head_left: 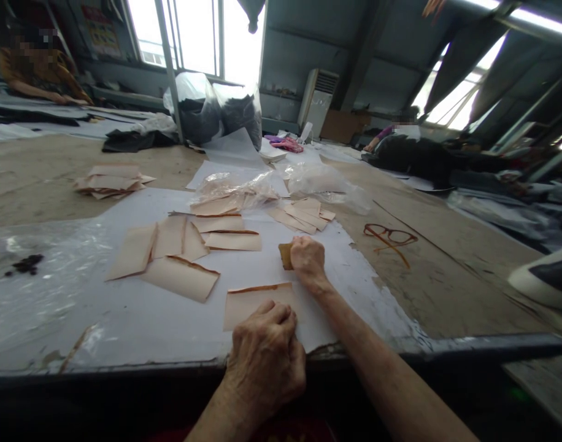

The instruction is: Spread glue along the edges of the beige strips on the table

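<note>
My left hand [268,351] is curled, its knuckles up, over the lower right part of a flat beige rectangular piece [244,305] with a brown strip along its far edge. The left fingertips are hidden beneath the hand. Beyond it, my right hand [308,261] is closed around a small mustard-brown pad [285,256], above the white sheet [262,267]. More beige pieces with brown edges lie to the left, one such piece [182,277] nearest. Farther back is a fanned group of plain beige pieces [303,215].
A stack of beige pieces [111,181] lies at left, near clear plastic film [46,294] with dark bits [27,264]. Crumpled plastic bags [324,184] lie ahead. Glasses [389,235] rest at right. Two other people are farther off, one in a yellow-brown top [37,73].
</note>
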Motion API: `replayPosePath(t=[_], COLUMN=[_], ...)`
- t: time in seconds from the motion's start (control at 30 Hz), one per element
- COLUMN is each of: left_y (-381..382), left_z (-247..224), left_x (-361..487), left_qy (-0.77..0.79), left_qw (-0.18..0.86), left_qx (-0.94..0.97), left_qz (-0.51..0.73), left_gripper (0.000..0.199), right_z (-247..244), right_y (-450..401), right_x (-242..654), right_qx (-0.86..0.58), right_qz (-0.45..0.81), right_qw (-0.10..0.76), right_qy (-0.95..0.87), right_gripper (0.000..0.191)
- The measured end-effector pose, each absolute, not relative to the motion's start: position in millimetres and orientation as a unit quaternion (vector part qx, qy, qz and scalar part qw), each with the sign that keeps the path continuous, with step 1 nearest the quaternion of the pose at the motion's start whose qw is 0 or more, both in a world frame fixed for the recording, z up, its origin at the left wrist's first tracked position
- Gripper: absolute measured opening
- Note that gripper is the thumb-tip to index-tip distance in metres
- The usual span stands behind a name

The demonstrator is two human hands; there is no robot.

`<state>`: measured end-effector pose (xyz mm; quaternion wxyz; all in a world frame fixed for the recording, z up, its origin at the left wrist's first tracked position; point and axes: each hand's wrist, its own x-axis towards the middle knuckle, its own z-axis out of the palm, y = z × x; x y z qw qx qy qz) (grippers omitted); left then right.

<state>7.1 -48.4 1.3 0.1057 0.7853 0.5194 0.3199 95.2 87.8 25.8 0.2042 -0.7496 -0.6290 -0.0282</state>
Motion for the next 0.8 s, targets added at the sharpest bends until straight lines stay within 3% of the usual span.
replayPosePath(t=[0.37, 0.67, 0.8], left_y=[-46.8, -49.0, -49.2], left_z=[3.7, 2.4, 2.4], left_x=[6.8, 5.1, 5.3], left_qy=[0.516, 0.512, 0.505], left_qw=[0.124, 0.111, 0.107], left_qx=[0.787, 0.789, 0.793], left_qz=[0.314, 0.322, 0.324], left_gripper=[0.022, 0.025, 0.028], right_z=[11.0, 25.8, 33.6], right_y=[65.6, 90.9, 67.9], right_x=[75.6, 102.3, 119.1], right_qx=[-0.667, -0.777, -0.748], right_qz=[-0.100, -0.048, -0.048], right_qw=[0.135, 0.199, 0.201], right_qy=[-0.725, -0.595, -0.631], right_gripper=[0.026, 0.032, 0.034])
